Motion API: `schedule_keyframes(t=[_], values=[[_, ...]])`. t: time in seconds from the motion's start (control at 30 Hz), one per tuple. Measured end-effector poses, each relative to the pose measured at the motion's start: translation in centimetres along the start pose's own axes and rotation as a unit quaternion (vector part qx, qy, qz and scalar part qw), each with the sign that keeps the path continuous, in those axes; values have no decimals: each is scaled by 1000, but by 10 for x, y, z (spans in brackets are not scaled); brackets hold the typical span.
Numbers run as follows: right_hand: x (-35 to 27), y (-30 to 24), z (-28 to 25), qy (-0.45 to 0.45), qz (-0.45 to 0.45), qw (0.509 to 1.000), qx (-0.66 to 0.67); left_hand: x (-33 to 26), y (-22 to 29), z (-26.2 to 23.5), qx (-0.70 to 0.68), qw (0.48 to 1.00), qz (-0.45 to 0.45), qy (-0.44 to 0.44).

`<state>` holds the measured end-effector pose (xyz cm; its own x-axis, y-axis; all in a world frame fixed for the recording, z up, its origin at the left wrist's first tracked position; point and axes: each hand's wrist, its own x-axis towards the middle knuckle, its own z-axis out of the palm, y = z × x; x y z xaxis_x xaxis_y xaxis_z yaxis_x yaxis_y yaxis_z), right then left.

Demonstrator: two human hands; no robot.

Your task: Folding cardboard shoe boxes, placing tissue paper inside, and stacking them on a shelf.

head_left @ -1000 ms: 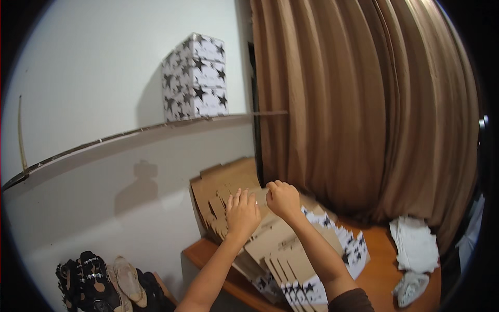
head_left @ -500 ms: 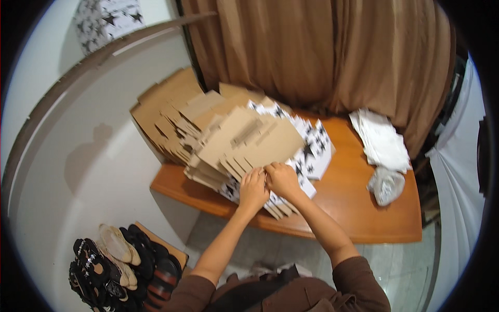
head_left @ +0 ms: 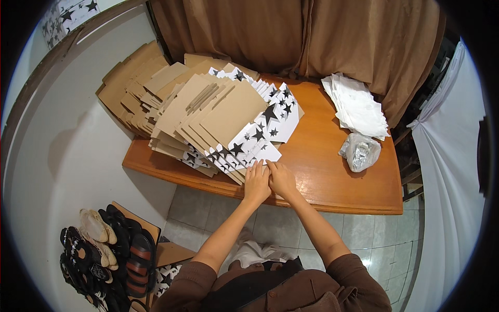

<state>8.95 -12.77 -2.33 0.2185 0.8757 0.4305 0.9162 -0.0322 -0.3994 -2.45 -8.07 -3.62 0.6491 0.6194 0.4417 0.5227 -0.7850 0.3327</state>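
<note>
A stack of flat, die-cut cardboard box blanks (head_left: 231, 112), plain brown on one side, leans across the table. The starred white flap (head_left: 258, 136) of the top blank faces me at the near side. My left hand (head_left: 257, 183) is closed on the near edge of that flap, fingers over it and thumb hidden. Right beside it, almost touching, my right hand (head_left: 281, 180) is closed on the same edge with its fingers curled. Several star-printed edges of lower blanks fan out left of my hands.
Under the stack is a brown wooden table (head_left: 322, 179). White sheets (head_left: 356, 104) and a clear plastic bag (head_left: 359, 152) lie at its right. Brown curtains (head_left: 234, 31) hang behind. Shoes (head_left: 140, 260) stand at lower left, near a pale wall (head_left: 67, 140).
The view has shifted, so the table and stack sit farther left and higher. My hands have moved from the brown panel's notched edge to the end of the starred flap, now spread toward me.
</note>
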Motion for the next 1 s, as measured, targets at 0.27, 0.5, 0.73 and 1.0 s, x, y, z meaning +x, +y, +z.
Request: schedule_keyframes(t=[0.27, 0.5, 0.73, 1.0], values=[[3, 45, 6, -96, 112, 989, 17, 31, -11, 24, 23, 998, -23, -59], [37, 87, 30, -119, 156, 980, 38, 110, -76, 14, 136, 984, -79, 79], [51, 119, 66, -100, 178, 973, 109, 141, -70, 41, 77, 989, -120, 30], [47, 153, 45, -166, 268, 915, 251, 129, -51, 72, -37, 987, -158, 11]])
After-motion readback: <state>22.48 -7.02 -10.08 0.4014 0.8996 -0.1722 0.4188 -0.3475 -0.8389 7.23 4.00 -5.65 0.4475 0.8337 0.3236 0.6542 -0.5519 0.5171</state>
